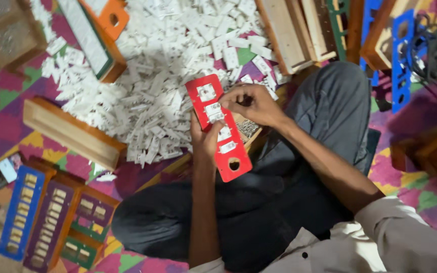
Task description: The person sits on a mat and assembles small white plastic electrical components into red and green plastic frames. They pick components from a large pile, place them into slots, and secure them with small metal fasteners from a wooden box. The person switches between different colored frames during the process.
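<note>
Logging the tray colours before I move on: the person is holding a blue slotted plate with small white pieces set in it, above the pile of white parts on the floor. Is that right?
Not quite: the slotted plate is red, not blue, as the head view shows. The left hand holds it while the right hand works at its upper slots. White pieces do sit in it, and the pile of white parts lies on the floor beyond.

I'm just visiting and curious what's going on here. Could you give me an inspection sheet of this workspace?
Surface: colourful patterned mat on the floor.
Job's things: red slotted plate, white pieces set in its slots; left hand holds it, right hand pinches at its upper slots.
Clutter: heap of small white parts; wooden trays; blue, purple and green filled frames.
Hands: both bare, both on the plate.
Cables: dark cords, top right.
Surroundings: person sits cross-legged in dark trousers.
</note>
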